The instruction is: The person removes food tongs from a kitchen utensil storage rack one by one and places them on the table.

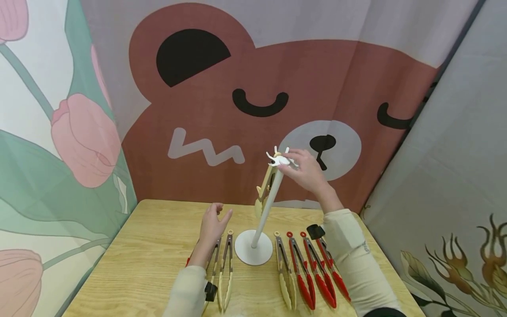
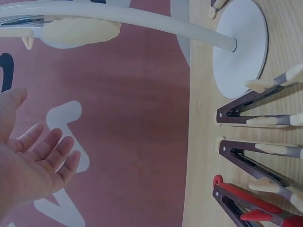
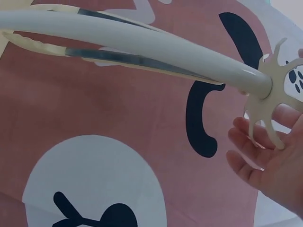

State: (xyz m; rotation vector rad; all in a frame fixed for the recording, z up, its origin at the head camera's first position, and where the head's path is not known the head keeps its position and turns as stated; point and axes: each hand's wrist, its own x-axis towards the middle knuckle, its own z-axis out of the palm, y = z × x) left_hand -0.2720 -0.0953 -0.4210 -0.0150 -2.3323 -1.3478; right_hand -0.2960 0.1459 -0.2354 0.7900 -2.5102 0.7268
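A white stand (image 1: 267, 211) with a round base and a ring of hooks (image 1: 279, 159) at its top rises from the table. My right hand (image 1: 306, 169) is up at that top, its index finger and thumb pinching the hooks at the right side. The other fingers of the right hand (image 3: 270, 156) curl loosely behind the hooks in the right wrist view. Cream-tipped tongs (image 1: 266, 187) hang from a hook on the left of the pole. My left hand (image 1: 212, 226) hovers over the table left of the stand, fingers relaxed and holding nothing.
Right of the base lie cream-tipped tongs (image 1: 286, 273) and several red-tipped tongs (image 1: 304, 273). More cream tongs (image 1: 226, 273) lie to the left, beside red tongs (image 2: 255, 205) partly hidden by my left arm. A bear-print curtain (image 1: 198, 176) hangs behind the wooden table (image 1: 130, 264).
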